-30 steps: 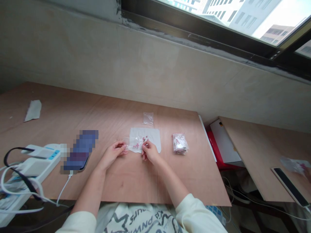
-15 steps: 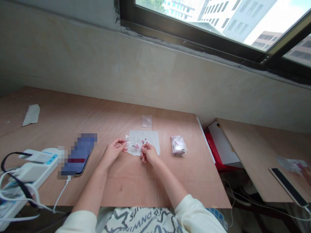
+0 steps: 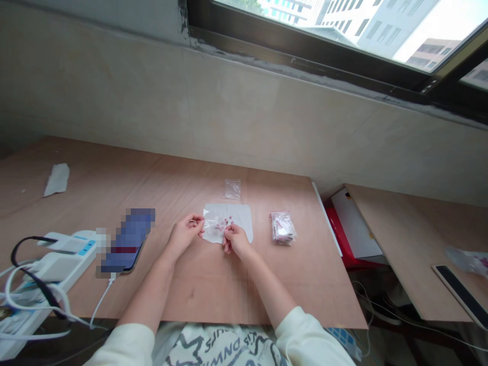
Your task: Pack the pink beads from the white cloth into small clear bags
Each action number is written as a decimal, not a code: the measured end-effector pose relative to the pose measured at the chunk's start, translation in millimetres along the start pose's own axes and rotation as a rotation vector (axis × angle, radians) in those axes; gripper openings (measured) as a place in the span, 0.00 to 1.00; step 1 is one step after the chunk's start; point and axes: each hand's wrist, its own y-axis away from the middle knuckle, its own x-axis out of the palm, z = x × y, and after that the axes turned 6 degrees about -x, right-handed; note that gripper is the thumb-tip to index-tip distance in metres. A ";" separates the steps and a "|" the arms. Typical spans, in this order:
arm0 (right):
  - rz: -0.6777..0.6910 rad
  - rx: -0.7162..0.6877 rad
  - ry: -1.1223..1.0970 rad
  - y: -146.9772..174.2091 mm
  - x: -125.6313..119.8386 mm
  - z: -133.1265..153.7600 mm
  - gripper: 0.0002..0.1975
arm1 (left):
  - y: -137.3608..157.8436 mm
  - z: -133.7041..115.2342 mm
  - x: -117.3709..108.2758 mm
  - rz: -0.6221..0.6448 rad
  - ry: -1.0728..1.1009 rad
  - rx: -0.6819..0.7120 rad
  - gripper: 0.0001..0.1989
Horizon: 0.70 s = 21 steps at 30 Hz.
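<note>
Over a white sheet (image 3: 242,213) on the desk, a small clear plastic bag (image 3: 211,222) stretches rightward from my left hand (image 3: 187,230). The fingers of that hand are closed on the bag's left edge. My right hand (image 3: 236,239) is pinched shut at the sheet's lower middle, close to the bag's right end; what sits between its fingertips is hidden. Small pinkish-red pieces (image 3: 229,220) show just beyond my right fingertips. Others appear near the bag, but I cannot tell whether they lie in it or under it.
Another clear bag (image 3: 232,188) lies behind the sheet. To the right is a stack of filled bags (image 3: 282,228). A phone (image 3: 131,239) with a cable and a white power strip (image 3: 72,264) take up the left. A second desk (image 3: 419,244) stands at right.
The view has shifted slightly. My left hand has come a little closer to the right hand, and the bag between them looks less drawn out. My right hand stays pinched over the sheet.
</note>
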 end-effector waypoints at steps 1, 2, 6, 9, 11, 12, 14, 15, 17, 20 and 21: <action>-0.003 0.000 -0.001 -0.1 0.0 0.1 0.05 | 0.0 -0.4 0.9 -0.002 -0.003 -0.001 0.16; -0.003 0.000 -0.002 -0.2 -0.1 0.1 0.04 | -0.4 -0.7 1.7 -0.007 -0.006 -0.002 0.16; -0.003 -0.002 -0.011 -0.6 -1.4 -0.3 0.05 | -4.2 0.7 3.5 -0.014 -0.005 0.005 0.16; 0.000 -0.008 -0.021 -1.6 -2.8 -2.4 0.05 | -7.5 1.5 4.2 -0.007 0.001 0.021 0.15; 0.002 -0.012 -0.029 -2.5 -3.3 -3.7 0.05 | -8.9 0.5 5.0 0.006 -0.010 0.027 0.14; 0.002 -0.013 -0.032 -2.8 -3.3 -4.1 0.05 | -9.6 -0.3 5.5 0.011 -0.015 0.029 0.14; 0.001 -0.011 -0.038 -2.8 -2.8 -3.9 0.05 | -10.8 -1.5 6.5 0.009 -0.018 0.033 0.13; -0.003 -0.011 -0.041 -2.5 -2.5 -3.4 0.05 | -11.4 -1.7 7.0 0.007 -0.018 0.036 0.13; -0.009 -0.007 -0.047 -1.7 -1.9 -2.0 0.05 | -12.6 -0.9 7.6 -0.007 -0.011 0.046 0.12; -0.013 0.000 -0.057 -0.8 -1.9 -1.0 0.06 | -13.4 2.0 7.6 -0.007 0.002 0.049 0.12; -0.013 0.000 -0.062 -0.8 -2.3 -1.2 0.06 | -13.3 2.8 7.4 -0.007 0.007 0.046 0.12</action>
